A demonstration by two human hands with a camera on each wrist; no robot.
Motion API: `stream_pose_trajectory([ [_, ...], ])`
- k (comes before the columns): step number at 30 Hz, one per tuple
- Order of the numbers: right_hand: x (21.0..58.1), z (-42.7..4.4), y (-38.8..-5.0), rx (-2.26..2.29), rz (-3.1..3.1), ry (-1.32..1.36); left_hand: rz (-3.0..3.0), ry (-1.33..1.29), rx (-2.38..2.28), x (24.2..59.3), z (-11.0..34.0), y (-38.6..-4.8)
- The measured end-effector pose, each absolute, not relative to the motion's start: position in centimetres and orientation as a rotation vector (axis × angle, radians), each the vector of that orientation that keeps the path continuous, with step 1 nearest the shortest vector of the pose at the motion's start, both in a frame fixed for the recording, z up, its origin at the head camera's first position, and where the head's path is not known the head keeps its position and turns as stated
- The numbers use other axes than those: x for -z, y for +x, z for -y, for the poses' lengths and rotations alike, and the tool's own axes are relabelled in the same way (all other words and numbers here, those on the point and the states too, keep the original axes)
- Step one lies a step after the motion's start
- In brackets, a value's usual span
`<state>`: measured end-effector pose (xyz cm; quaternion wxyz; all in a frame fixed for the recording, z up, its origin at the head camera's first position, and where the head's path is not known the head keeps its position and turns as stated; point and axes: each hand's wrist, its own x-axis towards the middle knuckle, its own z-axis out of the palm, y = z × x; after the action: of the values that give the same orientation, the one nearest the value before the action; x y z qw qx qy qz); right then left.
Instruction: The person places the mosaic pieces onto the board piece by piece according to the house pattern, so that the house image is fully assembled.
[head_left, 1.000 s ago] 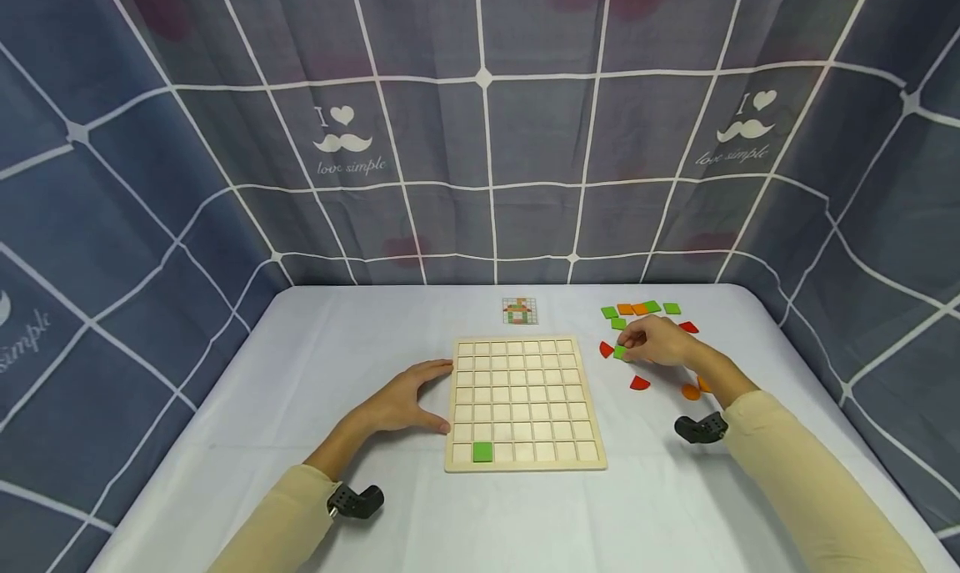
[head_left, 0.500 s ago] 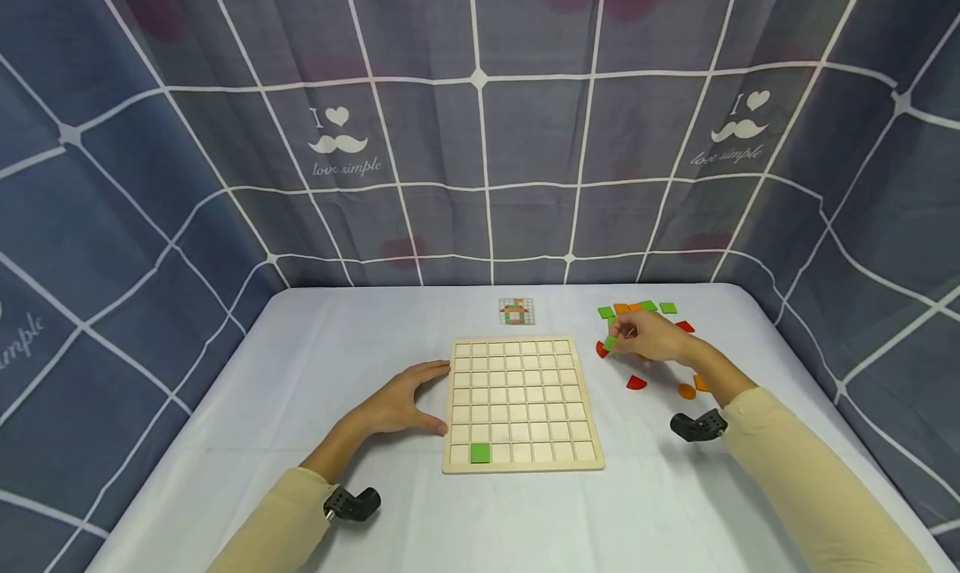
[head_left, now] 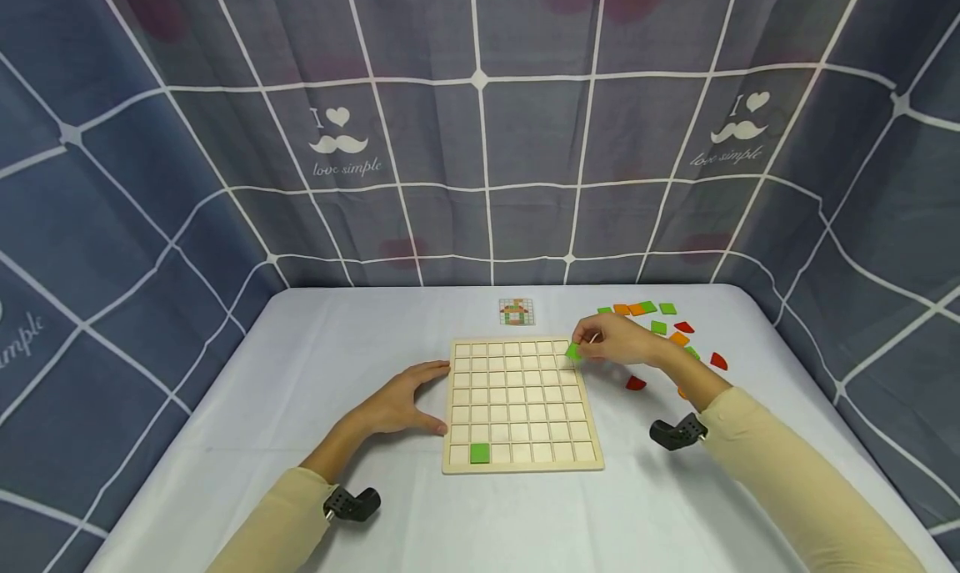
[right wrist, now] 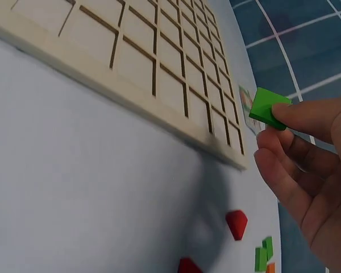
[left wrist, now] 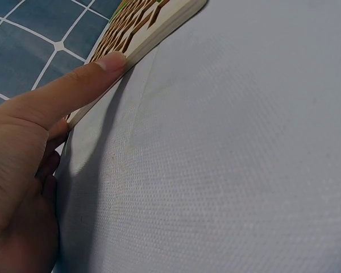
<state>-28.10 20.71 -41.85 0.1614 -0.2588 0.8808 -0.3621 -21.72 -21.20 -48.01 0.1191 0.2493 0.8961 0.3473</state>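
Between thumb and fingertips, my right hand [head_left: 618, 339] pinches a green square tile [right wrist: 263, 106], raised by the far right corner of a wooden grid board [head_left: 525, 469]. My left hand [head_left: 397, 402] has its fingers spread along the board's left edge; in the left wrist view the thumb [left wrist: 85, 79] lies on the rim. Another green tile [head_left: 480, 453] fills the second cell of the board's nearest row. The other cells I can see hold no tile.
Beyond the board lies a small picture card [head_left: 517, 311] with a coloured grid pattern. Loose green tiles [head_left: 667, 309], orange pieces [head_left: 678, 339] and red rounded pieces [head_left: 636, 383] are scattered at the right, some hidden under the right arm. A grid-patterned curtain [head_left: 420, 139] surrounds the table.
My right hand has lifted the green tile from the scattered pieces and carried it left to the board's far right corner. The left hand stays in place.
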Motion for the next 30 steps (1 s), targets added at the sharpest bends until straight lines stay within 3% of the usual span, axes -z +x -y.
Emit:
stream_pose_trajectory([
  [30,43.5,-9.9,-25.2,0.967,-2.252,-1.123,-2.617,0.708,-1.013,47.7,21.1,-21.6],
])
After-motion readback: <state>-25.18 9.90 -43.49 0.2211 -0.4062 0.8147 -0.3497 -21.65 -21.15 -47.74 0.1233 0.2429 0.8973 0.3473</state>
